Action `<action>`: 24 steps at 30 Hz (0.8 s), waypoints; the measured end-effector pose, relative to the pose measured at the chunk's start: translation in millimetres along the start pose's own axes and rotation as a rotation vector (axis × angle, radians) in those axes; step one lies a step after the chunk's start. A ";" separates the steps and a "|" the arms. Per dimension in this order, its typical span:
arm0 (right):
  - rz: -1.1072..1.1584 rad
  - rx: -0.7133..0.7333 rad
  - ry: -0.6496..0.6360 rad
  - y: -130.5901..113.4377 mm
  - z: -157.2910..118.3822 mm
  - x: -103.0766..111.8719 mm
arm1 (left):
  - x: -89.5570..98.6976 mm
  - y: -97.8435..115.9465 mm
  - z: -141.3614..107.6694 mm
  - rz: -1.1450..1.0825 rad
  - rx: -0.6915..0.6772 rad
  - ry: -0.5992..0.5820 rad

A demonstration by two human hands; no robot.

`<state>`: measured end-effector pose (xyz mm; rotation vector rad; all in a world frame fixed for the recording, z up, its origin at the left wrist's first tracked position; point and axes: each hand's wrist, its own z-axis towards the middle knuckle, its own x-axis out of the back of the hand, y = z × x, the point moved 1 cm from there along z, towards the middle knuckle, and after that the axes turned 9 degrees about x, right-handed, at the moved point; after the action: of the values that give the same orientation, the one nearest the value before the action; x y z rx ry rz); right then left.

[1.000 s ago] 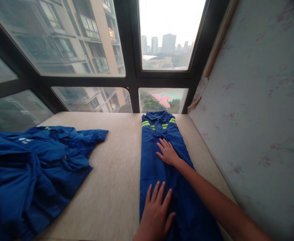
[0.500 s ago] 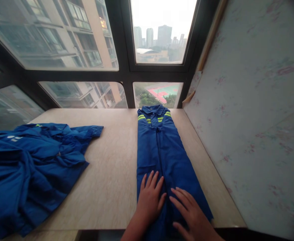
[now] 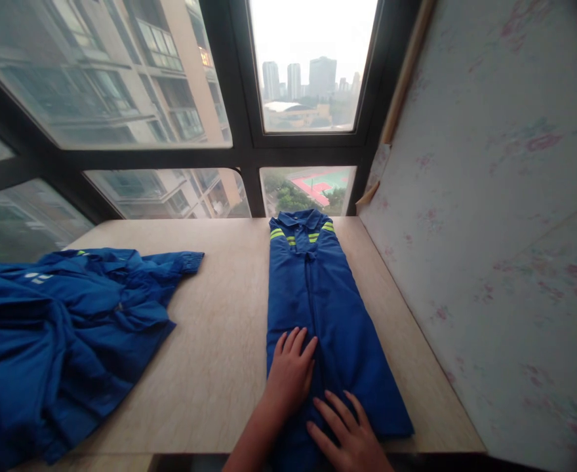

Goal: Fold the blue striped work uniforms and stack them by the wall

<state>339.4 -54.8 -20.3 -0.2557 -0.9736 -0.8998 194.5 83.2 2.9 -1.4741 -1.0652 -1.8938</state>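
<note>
Our L hand & R hand open, fingers resting on lower part of folded blue jacket, prob. to press it flat; jacket on ledge, collar twd window; 2nd blue garment lies apart at L, prob. for room

Left of folded garment: wide tabletop lane, then rumpled clothing. Right: slim strip, then wall. Left hand, right hand block near end; clearance there unclear.

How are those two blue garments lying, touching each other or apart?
Apart. The head view shows pale tabletop between the folded garment and the rumpled garment.
</note>
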 end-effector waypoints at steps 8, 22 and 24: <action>0.098 -0.098 0.127 -13.7 -2.8 -24.7 | 2.4 -1.5 -12.4 -0.076 0.003 0.027; 0.656 0.069 -0.472 54.4 71.5 40.7 | 13.7 -25.5 37.0 0.005 -0.313 -0.118; 0.893 0.030 -0.551 81.6 100.1 54.5 | 6.0 -25.2 31.3 -0.022 -0.331 -0.157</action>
<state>354.1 22.6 95.6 -0.8630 -1.2099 0.0216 190.5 123.5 5.0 -1.8257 -0.8654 -2.0725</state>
